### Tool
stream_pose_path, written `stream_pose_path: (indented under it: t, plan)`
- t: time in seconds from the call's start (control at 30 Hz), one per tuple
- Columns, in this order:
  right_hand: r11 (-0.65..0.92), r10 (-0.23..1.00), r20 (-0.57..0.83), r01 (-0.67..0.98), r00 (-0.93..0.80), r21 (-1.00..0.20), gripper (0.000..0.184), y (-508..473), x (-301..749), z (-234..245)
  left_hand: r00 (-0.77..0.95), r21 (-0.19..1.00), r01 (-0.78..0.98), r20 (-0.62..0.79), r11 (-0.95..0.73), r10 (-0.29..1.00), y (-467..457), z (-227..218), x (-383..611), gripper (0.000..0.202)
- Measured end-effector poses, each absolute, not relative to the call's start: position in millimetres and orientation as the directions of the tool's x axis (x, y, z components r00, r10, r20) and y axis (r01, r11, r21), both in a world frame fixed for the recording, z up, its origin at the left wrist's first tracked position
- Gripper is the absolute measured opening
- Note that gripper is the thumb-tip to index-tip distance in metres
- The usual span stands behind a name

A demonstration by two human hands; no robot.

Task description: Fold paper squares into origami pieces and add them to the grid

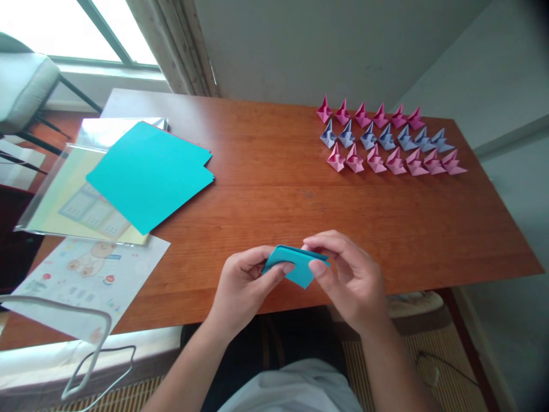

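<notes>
A small piece of folded turquoise paper (pixel 302 271) is held up between my two hands, just over the table's near edge. My left hand (pixel 243 283) pinches its left end, thumb on the front face. On its right end, my right hand (pixel 349 277) grips with the thumb in front and the fingers behind the top fold. Some fingertips behind the paper are hidden. A stack of flat turquoise paper sheets (pixel 150 171) lies on the left part of the table.
Three rows of origami figures, pink (pixel 396 162), lilac (pixel 386 138) and magenta (pixel 362 116), stand at the right back of the wooden table (pixel 257 189). Under the turquoise sheets is a clear plastic sleeve (pixel 47 194). A printed sheet (pixel 86 280) and a white bent tube (pixel 98 312) are nearer me.
</notes>
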State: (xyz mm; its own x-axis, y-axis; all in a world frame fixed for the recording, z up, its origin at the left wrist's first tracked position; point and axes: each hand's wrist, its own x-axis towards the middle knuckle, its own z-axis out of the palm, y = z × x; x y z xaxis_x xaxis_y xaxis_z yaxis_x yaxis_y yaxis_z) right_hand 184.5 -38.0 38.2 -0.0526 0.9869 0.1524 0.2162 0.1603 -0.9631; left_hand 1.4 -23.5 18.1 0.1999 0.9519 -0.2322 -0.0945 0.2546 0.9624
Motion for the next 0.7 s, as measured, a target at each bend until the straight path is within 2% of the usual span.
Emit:
stream_pose_path:
  t: [0.13,0.23,0.37,0.53,0.7]
  plan:
    - [0.093,0.995,0.081,0.218,-0.064,-0.972,0.015,-37,188,44,0.251,0.975,-0.036,-0.204,0.22,0.946,-25,16,0,0.015]
    - [0.111,0.991,0.085,0.268,-0.105,-0.957,0.013,-32,193,47,0.327,0.986,0.048,-0.165,0.158,0.93,-24,20,-2,0.015]
    - [0.144,0.966,0.064,0.316,-0.25,-0.938,0.011,-22,198,48,0.441,0.983,0.185,-0.103,0.022,0.891,-23,28,-5,0.019]
    - [0.149,0.946,0.044,0.309,-0.32,-0.939,0.013,-17,199,49,0.499,0.966,0.247,-0.06,-0.076,0.864,-25,29,-6,0.024]
    - [0.157,0.947,0.069,0.265,-0.314,-0.951,0.011,-23,201,47,0.497,0.933,0.3,0.025,-0.199,0.868,-28,30,-3,0.012]
